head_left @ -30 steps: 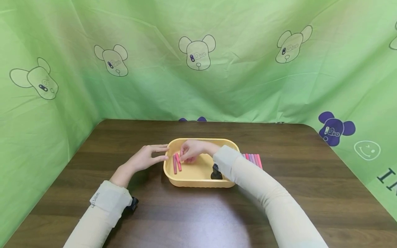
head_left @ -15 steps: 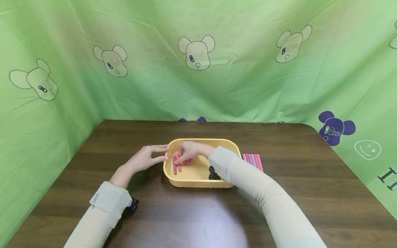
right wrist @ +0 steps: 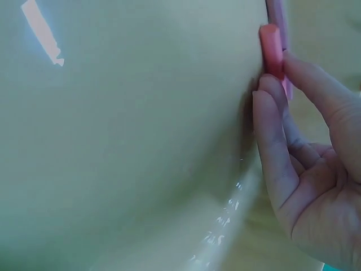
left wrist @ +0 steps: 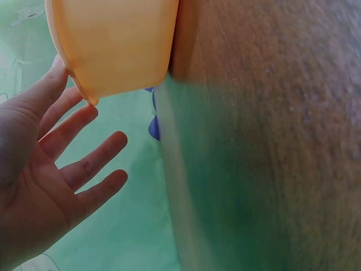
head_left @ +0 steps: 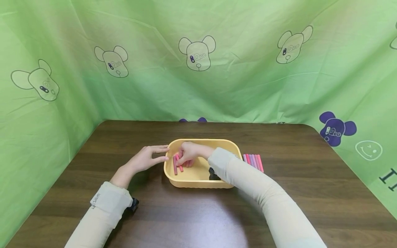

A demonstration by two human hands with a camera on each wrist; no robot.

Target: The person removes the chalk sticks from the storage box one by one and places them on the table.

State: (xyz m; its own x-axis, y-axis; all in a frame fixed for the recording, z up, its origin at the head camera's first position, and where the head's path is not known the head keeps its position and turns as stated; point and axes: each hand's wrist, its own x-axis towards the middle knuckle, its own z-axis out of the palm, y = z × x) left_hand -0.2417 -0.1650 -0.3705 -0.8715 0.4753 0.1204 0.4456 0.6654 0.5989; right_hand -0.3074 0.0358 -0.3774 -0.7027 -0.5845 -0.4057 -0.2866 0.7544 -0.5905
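My right hand (head_left: 190,153) reaches down into a yellow tub (head_left: 198,184) and pinches a short round pink stick (right wrist: 272,45) between thumb and fingertips, close to the tub's floor. Beside it on the left lies a mauve stick (head_left: 175,167), roughly parallel to the tub's left end. In the right wrist view the pink stick's end shows above the fingers, overlapping the mauve one (right wrist: 286,34). My left hand (head_left: 143,159) is at the tub's left end, fingers extended and spread, with thumb and fingertips right at the rim (left wrist: 70,70).
Several pink and purple sticks (head_left: 253,162) lie in a row on the wooden table (head_left: 173,217), just right of the tub. The right wrist's black camera (head_left: 213,174) hangs inside the tub near its front wall. A green printed cloth (head_left: 198,96) encloses the table.
My right hand has moved slightly left with the pink stick, now next to the mauve stick, and its wrist has followed. My left hand stays at the rim.
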